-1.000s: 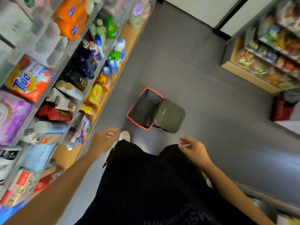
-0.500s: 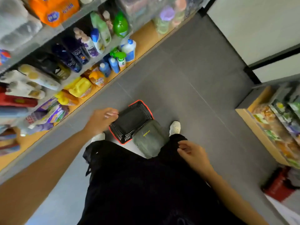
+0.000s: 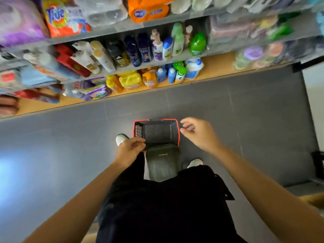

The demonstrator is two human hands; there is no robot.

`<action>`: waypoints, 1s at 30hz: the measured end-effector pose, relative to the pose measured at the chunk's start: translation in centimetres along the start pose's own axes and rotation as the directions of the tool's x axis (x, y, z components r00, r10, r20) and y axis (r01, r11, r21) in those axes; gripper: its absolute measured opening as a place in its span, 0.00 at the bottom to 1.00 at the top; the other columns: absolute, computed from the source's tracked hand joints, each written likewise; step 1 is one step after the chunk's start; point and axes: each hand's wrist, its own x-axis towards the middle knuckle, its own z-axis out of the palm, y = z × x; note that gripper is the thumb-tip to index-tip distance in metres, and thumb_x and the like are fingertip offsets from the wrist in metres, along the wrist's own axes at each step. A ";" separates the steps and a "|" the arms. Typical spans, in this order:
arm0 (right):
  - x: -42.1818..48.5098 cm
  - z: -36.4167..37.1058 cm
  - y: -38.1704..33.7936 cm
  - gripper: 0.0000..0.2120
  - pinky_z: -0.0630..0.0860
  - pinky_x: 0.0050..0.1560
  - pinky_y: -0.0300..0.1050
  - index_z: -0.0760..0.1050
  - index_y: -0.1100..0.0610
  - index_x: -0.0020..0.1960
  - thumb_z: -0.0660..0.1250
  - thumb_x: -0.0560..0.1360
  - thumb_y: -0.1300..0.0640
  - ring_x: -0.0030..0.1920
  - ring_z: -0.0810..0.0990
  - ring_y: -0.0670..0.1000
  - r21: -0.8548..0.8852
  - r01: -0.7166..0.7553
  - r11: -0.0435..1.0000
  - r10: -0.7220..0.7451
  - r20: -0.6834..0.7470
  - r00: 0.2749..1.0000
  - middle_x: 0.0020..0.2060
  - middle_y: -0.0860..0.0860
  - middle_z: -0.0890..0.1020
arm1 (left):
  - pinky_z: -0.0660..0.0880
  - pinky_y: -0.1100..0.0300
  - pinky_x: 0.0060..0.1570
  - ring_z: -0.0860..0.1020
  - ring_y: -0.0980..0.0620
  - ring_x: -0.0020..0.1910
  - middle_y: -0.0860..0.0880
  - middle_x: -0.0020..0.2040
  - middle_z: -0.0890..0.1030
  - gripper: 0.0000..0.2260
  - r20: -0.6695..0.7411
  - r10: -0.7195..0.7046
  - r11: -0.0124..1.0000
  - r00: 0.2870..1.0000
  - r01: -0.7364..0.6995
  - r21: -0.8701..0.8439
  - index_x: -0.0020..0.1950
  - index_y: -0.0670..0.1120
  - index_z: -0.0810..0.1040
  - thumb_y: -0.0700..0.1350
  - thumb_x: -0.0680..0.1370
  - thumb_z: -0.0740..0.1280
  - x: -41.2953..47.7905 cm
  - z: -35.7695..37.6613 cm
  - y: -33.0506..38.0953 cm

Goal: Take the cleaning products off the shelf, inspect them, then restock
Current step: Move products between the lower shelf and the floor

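- Now the shelf (image 3: 122,29) runs straight across the top of my view, where half a second ago it slanted along my left. I take the turn toward it as done, so picking can begin.
- The red-rimmed basket (image 3: 138,128) sits on the floor between the feet and the shelf. It now lies squarely ahead instead of askew, with nothing inside that I can see and a dark green bag (image 3: 162,165) against its near edge.
- The cleaning products (image 3: 149,80) stand upright along the front edge of the bottom shelf (image 3: 219,65), packed side by side: a yellow jug (image 3: 130,81), blue bottles, a green-topped spray bottle (image 3: 179,74) and a white jug (image 3: 192,69). None is taken yet.
- My left hand (image 3: 130,149) hangs over the basket's near left corner, fingers loosely curled, holding nothing.
- My right hand (image 3: 198,132) is just beside the basket's right rim, fingers relaxed, also empty.
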 end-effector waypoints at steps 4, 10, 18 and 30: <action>7.9 2.5 -2.1 0.13 0.79 0.56 0.51 0.82 0.51 0.58 0.73 0.74 0.54 0.44 0.82 0.46 -0.042 0.013 0.999 -0.014 -0.013 1.000 0.48 0.47 0.85 | 0.73 0.74 0.47 0.82 0.67 0.41 0.59 0.43 0.84 0.11 0.045 0.004 0.999 0.999 -0.002 -0.035 0.48 0.56 0.83 0.39 0.77 0.73 4.6 -1.3 -0.9; 24.7 7.8 1.2 0.18 0.77 0.52 0.47 0.80 0.55 0.62 0.74 0.74 0.52 0.46 0.83 0.52 -0.106 0.038 0.994 -0.033 0.054 0.998 0.54 0.53 0.84 | 0.74 0.69 0.48 0.81 0.68 0.43 0.71 0.42 0.82 0.05 0.021 0.042 0.999 0.999 -0.043 0.028 0.44 0.68 0.81 0.59 0.71 0.67 18.0 -0.9 -1.8; 49.7 18.0 8.7 0.45 0.68 0.70 0.56 0.64 0.56 0.77 0.80 0.66 0.48 0.70 0.69 0.60 -0.328 0.404 0.854 -0.410 0.053 0.910 0.72 0.56 0.71 | 0.80 0.54 0.52 0.83 0.58 0.47 0.58 0.47 0.85 0.08 -0.025 0.137 0.990 0.990 -0.136 0.044 0.54 0.56 0.84 0.50 0.76 0.70 34.8 4.6 -10.1; 56.5 23.4 13.7 0.38 0.77 0.44 0.55 0.65 0.50 0.64 0.82 0.61 0.46 0.51 0.80 0.63 -0.499 0.655 0.568 -0.782 -0.077 0.619 0.53 0.57 0.81 | 0.76 0.58 0.51 0.82 0.49 0.48 0.51 0.46 0.84 0.07 -0.239 0.366 0.915 0.899 -0.301 0.267 0.54 0.47 0.85 0.45 0.78 0.72 48.1 3.7 -13.5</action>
